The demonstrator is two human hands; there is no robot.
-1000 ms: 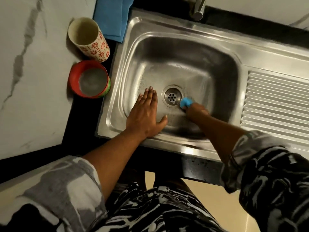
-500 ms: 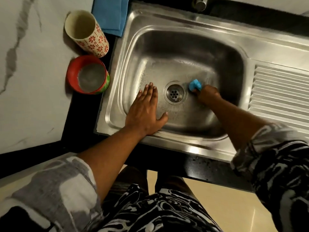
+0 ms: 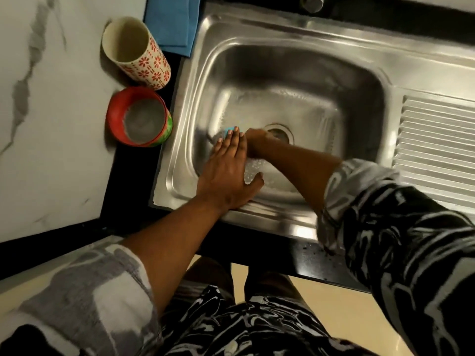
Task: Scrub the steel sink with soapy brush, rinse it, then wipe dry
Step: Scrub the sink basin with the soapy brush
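Only a small blue end of the brush (image 3: pixel 229 129) shows, low in the steel sink (image 3: pixel 295 80) just left of the drain (image 3: pixel 281 133). The rest is hidden behind fingers, so its long axis and heading cannot be told.

The right hand (image 3: pixel 257 142) comes in from the right of the drain, forearm slanting down into the basin, knuckles bunched, gripping the brush. The left hand (image 3: pixel 227 176) lies flat left of the drain, fingers straight and together, thumb spread, palm on the basin's near slope, fingertips covering part of the brush.

Water beads sit on the steel by the thumb. Right of the drain runs the ridged draining board (image 3: pixel 437 140). Well left of it, at the edge of the white marbled counter (image 3: pixel 51 111), stand a flowered cup (image 3: pixel 136 52) and a red cup (image 3: pixel 140 116), with a blue cloth (image 3: pixel 172 21) behind them. Beyond the drain, the tap (image 3: pixel 312 3) shows at the top edge.
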